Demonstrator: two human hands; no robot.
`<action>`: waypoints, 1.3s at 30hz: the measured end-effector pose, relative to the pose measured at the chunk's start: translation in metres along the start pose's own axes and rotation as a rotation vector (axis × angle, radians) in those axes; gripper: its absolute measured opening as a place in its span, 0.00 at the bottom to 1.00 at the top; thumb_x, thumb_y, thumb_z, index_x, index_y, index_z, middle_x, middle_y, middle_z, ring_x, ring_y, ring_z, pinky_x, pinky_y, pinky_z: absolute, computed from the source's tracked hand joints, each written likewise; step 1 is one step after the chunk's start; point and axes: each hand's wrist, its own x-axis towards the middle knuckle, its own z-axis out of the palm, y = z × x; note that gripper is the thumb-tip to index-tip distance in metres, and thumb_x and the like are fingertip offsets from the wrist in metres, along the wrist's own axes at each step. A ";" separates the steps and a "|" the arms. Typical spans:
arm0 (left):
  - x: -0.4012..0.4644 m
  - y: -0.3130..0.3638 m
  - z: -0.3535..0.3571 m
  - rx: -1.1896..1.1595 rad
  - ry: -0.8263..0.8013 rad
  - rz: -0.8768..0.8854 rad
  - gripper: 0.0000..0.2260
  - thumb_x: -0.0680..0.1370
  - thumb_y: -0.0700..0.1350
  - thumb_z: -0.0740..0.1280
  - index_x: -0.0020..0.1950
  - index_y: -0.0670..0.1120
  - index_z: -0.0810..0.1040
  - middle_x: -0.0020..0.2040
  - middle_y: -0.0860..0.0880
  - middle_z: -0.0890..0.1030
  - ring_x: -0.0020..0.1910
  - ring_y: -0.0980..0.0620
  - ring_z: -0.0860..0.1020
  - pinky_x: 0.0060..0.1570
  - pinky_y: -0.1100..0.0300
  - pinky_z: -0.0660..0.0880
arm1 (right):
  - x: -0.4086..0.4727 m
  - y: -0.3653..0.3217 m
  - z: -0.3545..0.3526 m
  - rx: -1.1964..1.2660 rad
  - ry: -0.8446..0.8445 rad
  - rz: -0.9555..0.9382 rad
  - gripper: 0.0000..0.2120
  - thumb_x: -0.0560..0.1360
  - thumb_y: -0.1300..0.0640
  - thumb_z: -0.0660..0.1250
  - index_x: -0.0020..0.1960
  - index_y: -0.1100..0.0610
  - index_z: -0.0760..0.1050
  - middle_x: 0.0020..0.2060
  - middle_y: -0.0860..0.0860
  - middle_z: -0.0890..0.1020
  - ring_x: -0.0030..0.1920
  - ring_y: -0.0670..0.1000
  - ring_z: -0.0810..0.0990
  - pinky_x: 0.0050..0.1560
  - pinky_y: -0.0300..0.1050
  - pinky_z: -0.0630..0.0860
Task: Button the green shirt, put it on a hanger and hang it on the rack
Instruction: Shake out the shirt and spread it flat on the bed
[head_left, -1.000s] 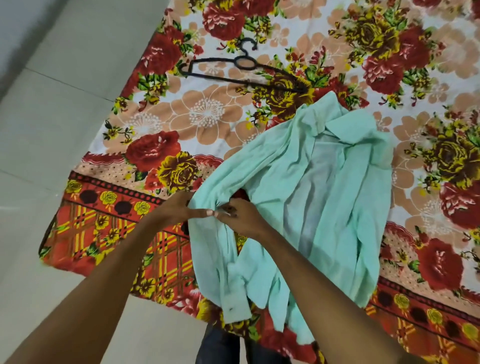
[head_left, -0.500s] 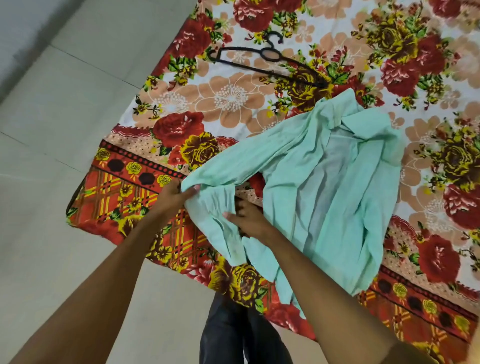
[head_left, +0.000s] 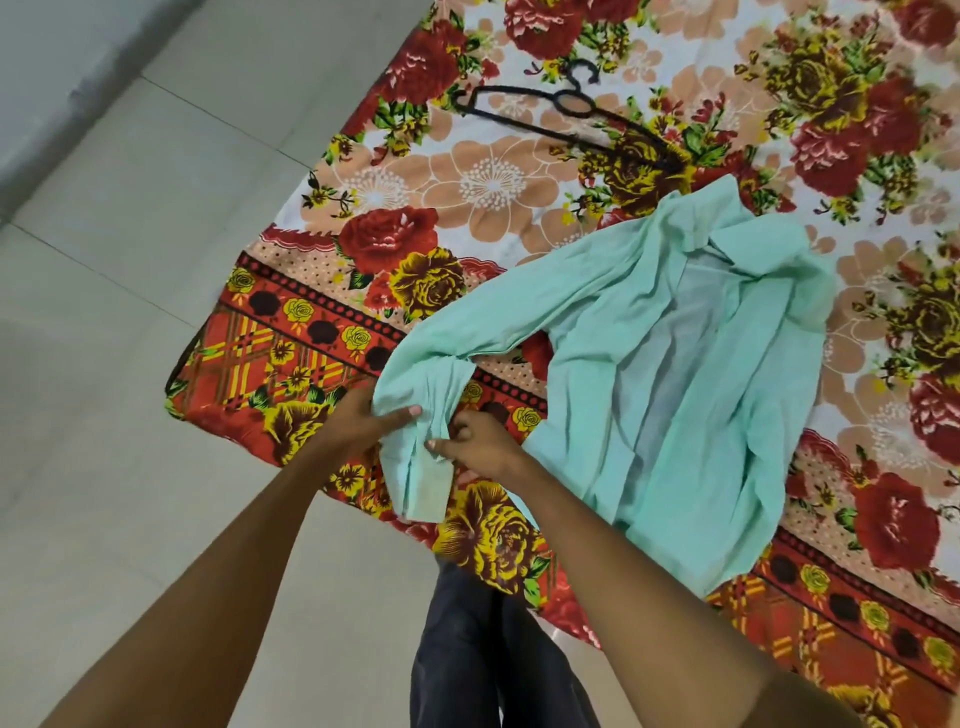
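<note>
Thin mint-green cotton shirt (head_left: 675, 374) lies open, unbuttoned, on floral red-and-peach bedsheet (head_left: 467, 182); long axis runs collar-far to hem-near. Your left hand (head_left: 358, 421) grips bunched sleeve; right hand (head_left: 478, 441) pinches its cuff, nearer shirt body. Black wire-thin hanger (head_left: 566, 114) lies beyond collar, well apart from both hands.

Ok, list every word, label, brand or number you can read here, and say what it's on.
None: no readable text anywhere in the head view.
Green shirt: no tag or brand label shows.
Black hanger: no marking visible.
Floral bedsheet: printed flowers and checks only, no lettering.
</note>
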 end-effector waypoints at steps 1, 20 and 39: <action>-0.002 -0.004 -0.002 0.068 -0.051 -0.017 0.15 0.74 0.49 0.78 0.58 0.46 0.83 0.49 0.52 0.88 0.47 0.53 0.87 0.43 0.61 0.82 | 0.000 0.000 0.002 -0.036 0.012 -0.031 0.15 0.76 0.55 0.76 0.60 0.60 0.81 0.51 0.53 0.86 0.51 0.54 0.87 0.45 0.54 0.86; -0.017 -0.025 -0.001 0.530 0.437 0.102 0.41 0.70 0.50 0.80 0.77 0.44 0.62 0.68 0.42 0.73 0.65 0.40 0.74 0.57 0.43 0.76 | -0.008 0.006 0.011 -0.188 0.165 -0.158 0.16 0.78 0.64 0.70 0.65 0.57 0.78 0.51 0.52 0.84 0.48 0.48 0.84 0.53 0.46 0.83; 0.106 0.125 0.308 0.821 -0.033 0.789 0.28 0.78 0.41 0.63 0.78 0.36 0.64 0.76 0.33 0.67 0.75 0.34 0.67 0.74 0.41 0.66 | -0.044 0.083 -0.266 -0.230 1.270 -0.239 0.17 0.75 0.65 0.67 0.63 0.60 0.78 0.60 0.57 0.81 0.65 0.59 0.75 0.69 0.49 0.70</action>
